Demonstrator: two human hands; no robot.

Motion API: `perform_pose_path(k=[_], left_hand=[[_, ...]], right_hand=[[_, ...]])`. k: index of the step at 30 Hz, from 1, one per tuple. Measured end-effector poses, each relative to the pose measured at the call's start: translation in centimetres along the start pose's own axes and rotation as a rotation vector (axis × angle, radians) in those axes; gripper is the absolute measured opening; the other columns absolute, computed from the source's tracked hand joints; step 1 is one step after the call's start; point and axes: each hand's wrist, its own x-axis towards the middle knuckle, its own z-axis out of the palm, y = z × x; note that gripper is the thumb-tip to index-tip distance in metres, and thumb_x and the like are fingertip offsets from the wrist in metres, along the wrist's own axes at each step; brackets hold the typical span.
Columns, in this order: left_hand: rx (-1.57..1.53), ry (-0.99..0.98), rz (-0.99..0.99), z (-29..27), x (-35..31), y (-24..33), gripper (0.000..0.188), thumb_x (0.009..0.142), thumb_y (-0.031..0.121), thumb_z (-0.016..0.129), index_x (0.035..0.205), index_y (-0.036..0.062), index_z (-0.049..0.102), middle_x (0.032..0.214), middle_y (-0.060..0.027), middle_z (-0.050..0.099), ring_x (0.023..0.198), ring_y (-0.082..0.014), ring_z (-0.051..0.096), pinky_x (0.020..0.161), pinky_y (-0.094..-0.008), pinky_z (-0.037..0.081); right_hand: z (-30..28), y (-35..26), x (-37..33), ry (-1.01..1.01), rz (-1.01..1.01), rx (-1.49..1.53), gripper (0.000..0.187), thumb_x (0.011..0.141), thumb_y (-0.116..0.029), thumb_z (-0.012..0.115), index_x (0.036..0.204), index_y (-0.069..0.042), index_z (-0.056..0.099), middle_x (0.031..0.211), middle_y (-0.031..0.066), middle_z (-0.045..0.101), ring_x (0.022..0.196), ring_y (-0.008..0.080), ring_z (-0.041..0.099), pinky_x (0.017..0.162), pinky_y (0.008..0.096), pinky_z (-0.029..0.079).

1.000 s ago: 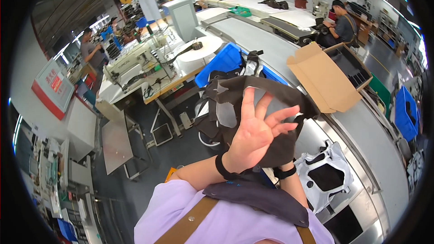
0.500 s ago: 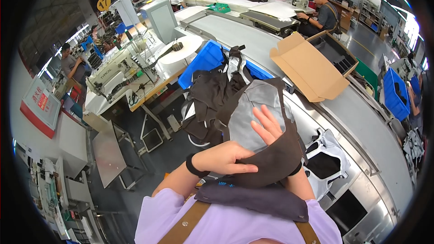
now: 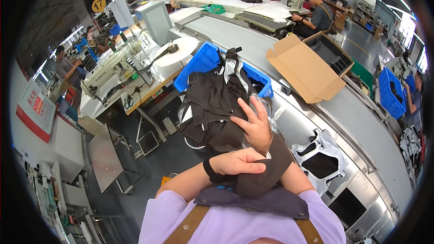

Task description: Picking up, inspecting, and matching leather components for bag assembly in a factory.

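Note:
A dark brown fabric piece (image 3: 264, 177) hangs close to my chest, bunched over my right wrist. My left hand (image 3: 237, 161) is closed on its upper edge, thumb lying along the top. Just beyond, my right hand (image 3: 257, 129) is raised with its fingers spread, holding nothing. Behind those fingers lies a heap of dark brown fabric pieces (image 3: 210, 108) with pale grey linings, spilling over the near side of a blue bin (image 3: 195, 65). Whether my right fingertips touch the heap, I cannot tell.
An open cardboard box (image 3: 305, 70) stands on the long metal conveyor (image 3: 235, 34) beyond. At left is a sewing machine (image 3: 113, 79) on its table. White frame-like pieces (image 3: 321, 160) lie on the metal surface at right. People work farther off, one seated person (image 3: 316, 16) at back right.
The brown piece, earlier spread out with its grey side showing, is now folded down toward me. My right hand has come out above it and moved slightly left, over the heap.

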Motion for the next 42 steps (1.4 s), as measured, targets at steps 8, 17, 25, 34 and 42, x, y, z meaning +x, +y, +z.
perform_pose_path(k=[8, 17, 25, 34, 42], left_hand=[[-0.377, 0.727, 0.185, -7.0, -1.8, -0.4, 0.028, 0.099, 0.030, 0.055, 0.102, 0.0030, 0.064, 0.088, -0.0049, 0.067, 0.070, -0.0141, 0.062, 0.062, -0.0280, 0.050], [-0.313, 0.981, 0.183, -9.0, -4.1, -2.9, 0.032, 0.102, 0.036, 0.049, 0.115, 0.0069, 0.053, 0.089, -0.0043, 0.057, 0.073, -0.0141, 0.056, 0.060, -0.0299, 0.048], [1.392, 0.991, 0.111, -4.1, -2.7, -2.2, 0.062, 0.073, 0.014, 0.073, 0.131, 0.0122, 0.054, 0.145, -0.0267, 0.032, 0.130, -0.0457, 0.037, 0.107, -0.0485, 0.035], [-0.297, 0.929, 0.058, -12.6, -8.5, -7.3, 0.035, 0.076, -0.004, 0.049, 0.107, -0.0057, 0.065, 0.108, -0.0174, 0.068, 0.097, -0.0284, 0.067, 0.092, -0.0367, 0.051], [0.739, 0.754, -0.218, -8.9, -7.3, -2.4, 0.058, 0.083, 0.020, 0.071, 0.132, 0.0000, 0.050, 0.129, -0.0165, 0.056, 0.119, -0.0273, 0.054, 0.101, -0.0347, 0.043]], right_hand=[[-1.7, -1.1, -4.8, -0.620, 0.063, 0.277, 0.019, 0.078, -0.010, 0.057, 0.097, -0.006, 0.061, 0.089, 0.0161, 0.066, 0.094, 0.0370, 0.062, 0.092, 0.0447, 0.047], [-7.3, -0.5, -3.1, -0.192, 0.548, 0.555, 0.009, 0.085, -0.006, 0.056, 0.091, 0.000, 0.058, 0.070, 0.0156, 0.058, 0.062, 0.0297, 0.058, 0.060, 0.0365, 0.046], [-4.7, -2.6, -2.7, -0.079, 0.415, 0.452, 0.016, 0.086, -0.002, 0.054, 0.101, 0.002, 0.058, 0.091, 0.0203, 0.064, 0.082, 0.0389, 0.062, 0.071, 0.0420, 0.048], [-7.5, -0.1, -5.7, -0.359, 0.775, 1.622, 0.014, 0.092, -0.011, 0.054, 0.091, 0.001, 0.059, 0.082, -0.0015, 0.055, 0.077, 0.0069, 0.047, 0.070, 0.0227, 0.037], [-8.4, 0.5, -6.4, -0.460, 0.608, 1.556, 0.015, 0.086, -0.009, 0.057, 0.088, 0.005, 0.062, 0.085, 0.0057, 0.062, 0.080, 0.0125, 0.055, 0.073, 0.0260, 0.043]])
